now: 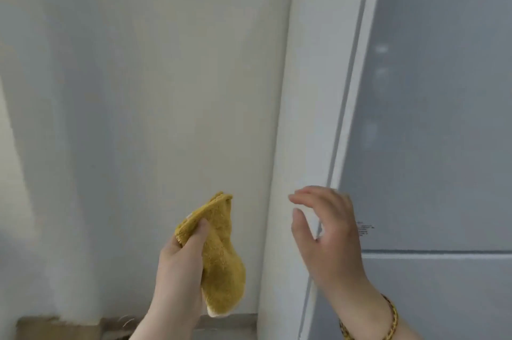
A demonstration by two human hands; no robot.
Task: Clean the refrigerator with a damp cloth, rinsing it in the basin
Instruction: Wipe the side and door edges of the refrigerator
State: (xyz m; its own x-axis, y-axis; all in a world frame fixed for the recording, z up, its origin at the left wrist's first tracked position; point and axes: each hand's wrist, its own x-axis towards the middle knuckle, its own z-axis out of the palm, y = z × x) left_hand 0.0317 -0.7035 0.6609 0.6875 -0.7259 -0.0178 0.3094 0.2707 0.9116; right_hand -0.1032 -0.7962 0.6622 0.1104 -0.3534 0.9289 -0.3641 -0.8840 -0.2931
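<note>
The left hand (180, 262) grips a folded yellow cloth (219, 256); the right hand (329, 231), fingers loosely spread, hovers beside the refrigerator (432, 117) edge.

A blurred brownish strip of floor (58, 328) runs below the pale wall (138, 90) toward the refrigerator (429, 145).

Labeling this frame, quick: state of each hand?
Left hand: grips the yellow cloth, thumb pinching it.
Right hand: open, fingers relaxed, holding nothing, in front of the refrigerator edge.
</note>
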